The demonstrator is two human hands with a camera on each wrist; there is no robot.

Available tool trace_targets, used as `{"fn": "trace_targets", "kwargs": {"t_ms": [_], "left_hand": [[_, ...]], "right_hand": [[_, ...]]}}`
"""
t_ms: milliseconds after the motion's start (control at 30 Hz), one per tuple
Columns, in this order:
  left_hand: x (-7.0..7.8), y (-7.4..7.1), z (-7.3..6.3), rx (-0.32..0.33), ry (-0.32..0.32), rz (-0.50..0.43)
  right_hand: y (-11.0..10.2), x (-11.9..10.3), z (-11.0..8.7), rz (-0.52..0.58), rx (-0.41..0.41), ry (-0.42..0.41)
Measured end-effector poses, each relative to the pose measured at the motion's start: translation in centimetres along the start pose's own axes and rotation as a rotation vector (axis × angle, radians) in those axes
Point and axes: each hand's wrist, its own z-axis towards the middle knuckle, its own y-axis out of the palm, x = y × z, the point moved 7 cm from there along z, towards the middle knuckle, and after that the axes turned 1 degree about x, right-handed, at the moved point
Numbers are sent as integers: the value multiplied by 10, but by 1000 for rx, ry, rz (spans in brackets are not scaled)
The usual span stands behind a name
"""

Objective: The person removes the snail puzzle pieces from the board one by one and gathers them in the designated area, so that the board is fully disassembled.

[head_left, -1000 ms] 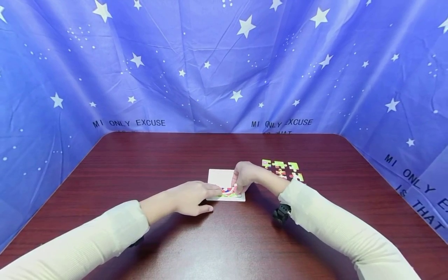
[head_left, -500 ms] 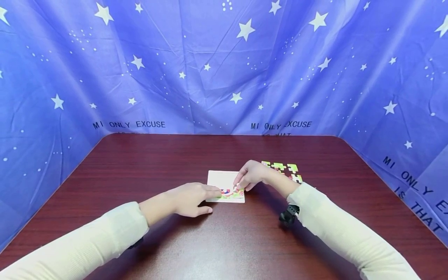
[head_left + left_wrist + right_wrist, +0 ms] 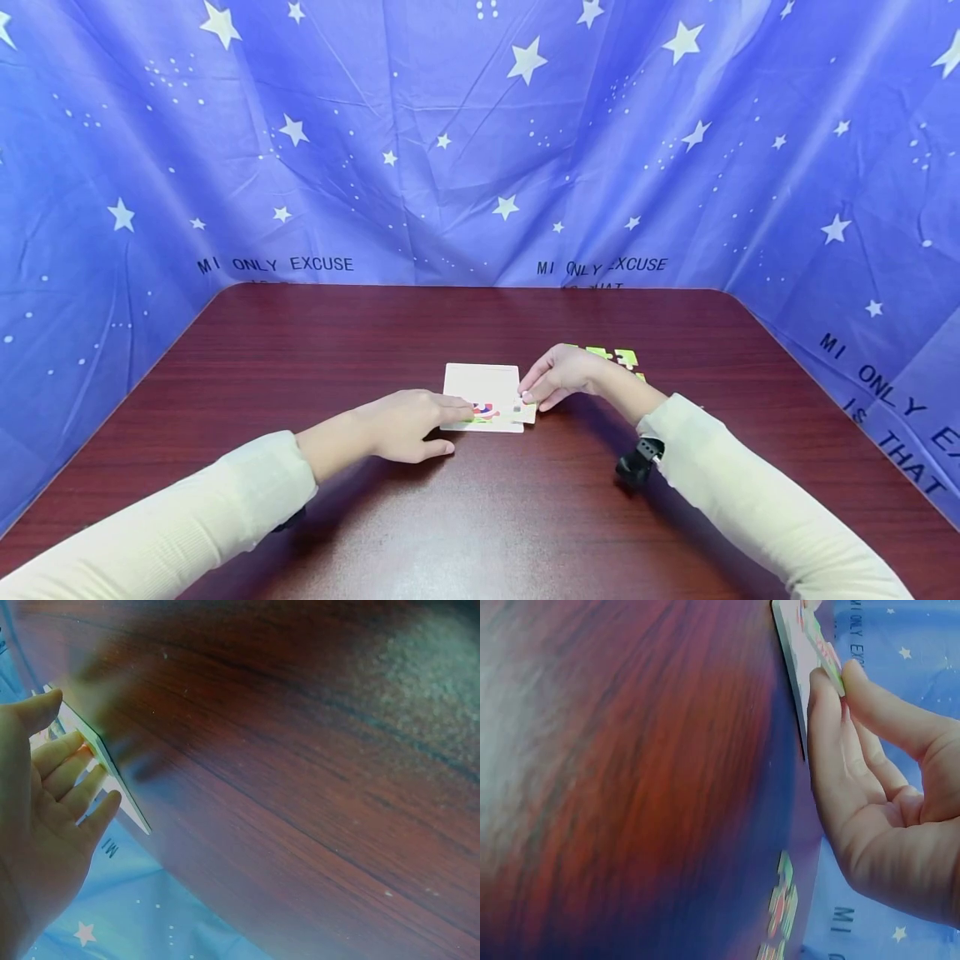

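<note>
A white puzzle board [image 3: 480, 380] lies on the table, with colourful pieces [image 3: 483, 412] along its near part. My left hand [image 3: 408, 427] rests its outstretched fingers on the board's left side; in the left wrist view the fingers look straight at the board edge [image 3: 120, 780]. At the board's right edge, my right hand [image 3: 566, 379] pinches a jigsaw puzzle piece [image 3: 825, 654] between thumb and forefinger. That piece is tilted, its near end sticking out past the board. Whether it still touches the other pieces is hard to tell.
Several loose jigsaw pieces [image 3: 626, 358] lie on the table at the right, partly hidden behind the right hand. They also show in the right wrist view [image 3: 782, 900]. A blue star-patterned curtain [image 3: 450, 167] hangs around the dark red wooden table [image 3: 337, 333].
The right hand has drawn back to the right from over the board, bringing the pinched piece out past the board's right edge. My left hand has stayed in place.
</note>
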Motion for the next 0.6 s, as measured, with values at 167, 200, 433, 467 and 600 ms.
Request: {"fn": "trace_targets", "kwargs": {"t_ms": [167, 200, 433, 467, 600], "left_hand": [[2, -1, -1, -11, -3, -5], [2, -1, -1, -11, -2, -7], [1, -1, -2, -18, -6, -25], [1, -1, -2, -19, -9, -29], [0, 0, -2, -20, -20, -38]], "right_hand": [[-4, 4, -5, 19, -49, -16], [-5, 5, -6, 19, -59, -19], [-15, 13, -12, 36, -73, -28], [-16, 14, -14, 33, -73, -31], [-22, 18, -21, 37, -67, -37]]}}
